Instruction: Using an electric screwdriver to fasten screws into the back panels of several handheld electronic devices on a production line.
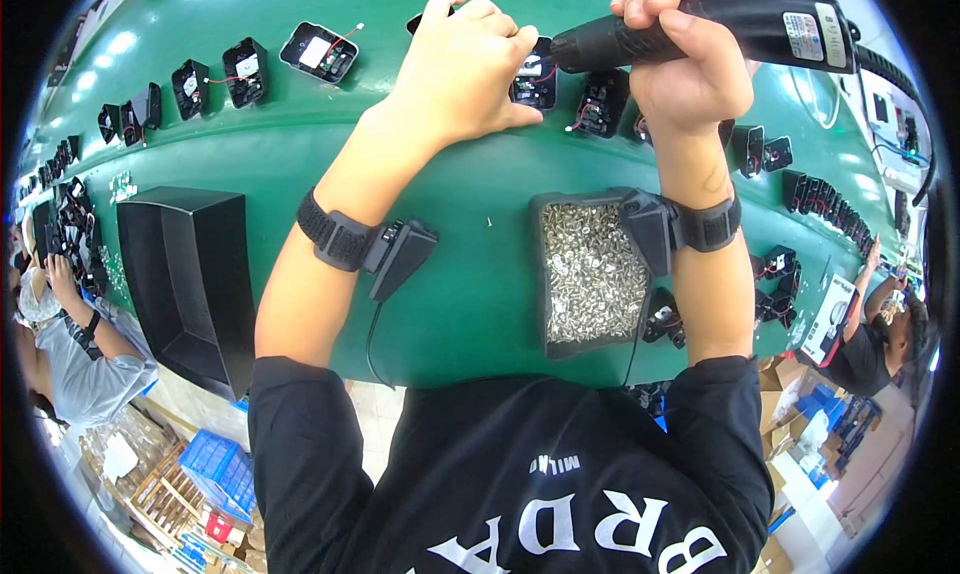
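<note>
My right hand (695, 69) is wrapped round a black corded power tool (720, 29) with a tapered nose and pale labels. The tool lies nearly level, its nose pointing left at a small black plastic housing (535, 89). Around that housing's left side, my left hand (465, 69) is closed, thumb at the near edge and index finger at the far edge. A red wire and a white part show inside the housing; the rest is behind my hand. Just right of it sits another open housing (602, 104) with a red wire.
Near my right forearm, a black tray (542, 274) holds many small screws; one loose screw (490, 222) lies on the green table (460, 304). An empty black bin (185, 274) stands left. More housings (245, 72) line the far side. Other people work at both sides.
</note>
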